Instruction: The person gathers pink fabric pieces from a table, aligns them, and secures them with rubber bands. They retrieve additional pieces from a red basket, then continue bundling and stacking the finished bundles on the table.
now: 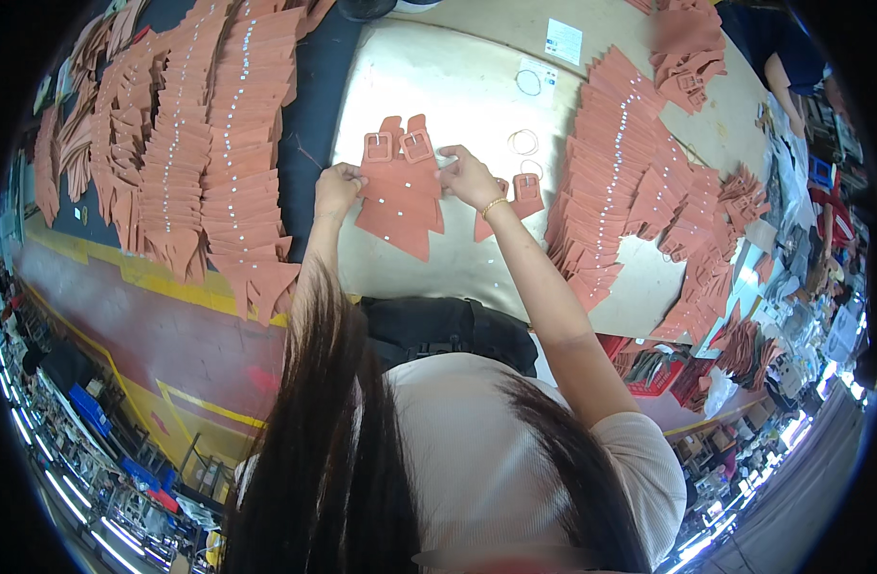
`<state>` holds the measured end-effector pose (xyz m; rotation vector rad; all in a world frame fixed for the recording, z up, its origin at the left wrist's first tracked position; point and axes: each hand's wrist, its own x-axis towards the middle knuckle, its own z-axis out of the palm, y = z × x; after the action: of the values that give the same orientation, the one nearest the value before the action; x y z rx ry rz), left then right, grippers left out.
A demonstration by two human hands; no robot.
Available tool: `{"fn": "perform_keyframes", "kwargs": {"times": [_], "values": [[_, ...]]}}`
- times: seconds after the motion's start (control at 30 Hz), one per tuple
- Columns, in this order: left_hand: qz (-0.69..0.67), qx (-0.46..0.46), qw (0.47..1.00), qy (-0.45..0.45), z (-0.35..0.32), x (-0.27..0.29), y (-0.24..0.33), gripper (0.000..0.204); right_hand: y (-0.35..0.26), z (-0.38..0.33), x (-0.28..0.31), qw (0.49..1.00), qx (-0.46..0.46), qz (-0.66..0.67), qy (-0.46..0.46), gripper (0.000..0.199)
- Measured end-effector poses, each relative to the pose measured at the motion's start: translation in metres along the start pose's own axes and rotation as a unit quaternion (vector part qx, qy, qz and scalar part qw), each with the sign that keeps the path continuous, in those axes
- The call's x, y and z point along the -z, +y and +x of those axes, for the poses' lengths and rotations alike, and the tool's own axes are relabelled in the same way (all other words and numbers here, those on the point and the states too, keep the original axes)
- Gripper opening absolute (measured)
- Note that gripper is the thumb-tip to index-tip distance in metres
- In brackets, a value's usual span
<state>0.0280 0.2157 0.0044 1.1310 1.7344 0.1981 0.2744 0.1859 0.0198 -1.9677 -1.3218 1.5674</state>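
1. The coral pieces (397,194) lie overlapped on the pale worktop (410,72), between my two hands, with two square buckles (379,161) at their far end.
2. My left hand (336,191) has its fingers pinched on their left edge; my right hand (471,181) has curled fingers at the right edge — whether they grip, I can't tell.
3. An uneven pull could skew the overlap, I judge — or my right wrist could drag the buckled piece (527,205) beside it.
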Motion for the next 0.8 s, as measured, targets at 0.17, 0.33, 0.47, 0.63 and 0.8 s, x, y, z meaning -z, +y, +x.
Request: {"fn": "perform_keyframes", "kwargs": {"times": [0.17,0.33,0.47,0.63,0.8], "values": [[-0.110,0.022,0.993,-0.044,0.004,-0.002,-0.005,0.018,0.010,-0.003,-0.006,0.992,-0.041,0.117,-0.024,0.040],[-0.055,0.005,0.998,-0.035,0.001,-0.002,-0.002,0.019,0.015,-0.018,0.000,0.998,0.000,0.015,0.056,0.036],[-0.016,0.002,0.999,-0.040,-0.003,-0.002,-0.004,0.021,0.043,-0.045,0.043,0.959,0.021,-0.162,0.233,0.039],[-0.071,0.039,0.996,-0.048,-0.010,-0.005,-0.002,0.025,0.080,-0.069,0.062,0.942,-0.048,-0.234,0.236,0.053],[-0.072,0.016,0.997,0.003,-0.024,-0.013,0.005,0.018,0.087,-0.065,0.057,0.937,-0.052,-0.256,0.233,0.042]]}}
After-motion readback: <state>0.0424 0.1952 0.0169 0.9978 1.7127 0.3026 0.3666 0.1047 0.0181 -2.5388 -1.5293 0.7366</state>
